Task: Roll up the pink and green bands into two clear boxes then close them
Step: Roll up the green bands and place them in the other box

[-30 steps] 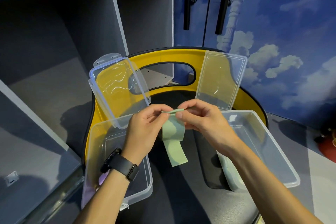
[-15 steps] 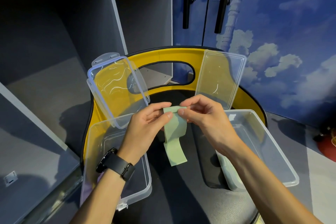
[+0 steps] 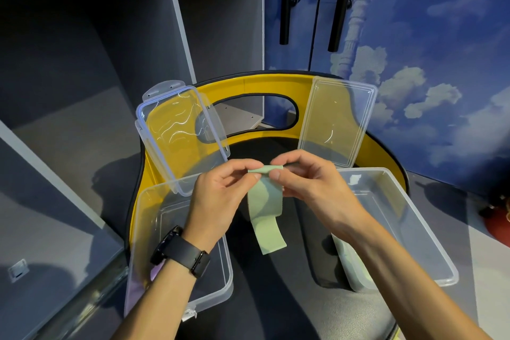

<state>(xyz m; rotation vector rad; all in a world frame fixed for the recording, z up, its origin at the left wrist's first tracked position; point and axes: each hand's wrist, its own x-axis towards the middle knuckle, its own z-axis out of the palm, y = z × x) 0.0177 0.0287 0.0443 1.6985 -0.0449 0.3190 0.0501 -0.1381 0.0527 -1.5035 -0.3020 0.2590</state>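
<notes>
Green band point(image 3: 265, 211) hangs between the two hands, its top end turned over into a small first roll and its free tail dangling above the black seat point(image 3: 276, 298) of the chair. The left hand point(image 3: 218, 201), with a dark watch point(image 3: 180, 252) on its wrist, pinches one side of that rolled end between thumb and fingertips; the right hand point(image 3: 311, 188) pinches the other side the same way, fingers narrowed on the strip. Held up like this, clear of the seat, the band can likely be wound tight while its loose length feeds in from below.

Either side of the wrists sit the two clear boxes, both open. The left box point(image 3: 176, 229) lies partly under the left forearm, and something pale purple-pink point(image 3: 156, 274) shows through its near wall; that may be the pink band, but it is too covered to be sure. The right box point(image 3: 397, 223) has a pale greenish patch point(image 3: 350, 257) low inside, cut off by the right arm, and I cannot tell what it is.

Farther back, the two lids lean against the yellow chair back point(image 3: 262, 84), probably parked there to keep the box mouths free: the left lid point(image 3: 179, 135) with clip tabs, the right lid point(image 3: 338, 121) plain. Behind stand grey shelves point(image 3: 110, 36) and a sky-painted cupboard point(image 3: 414, 36).
</notes>
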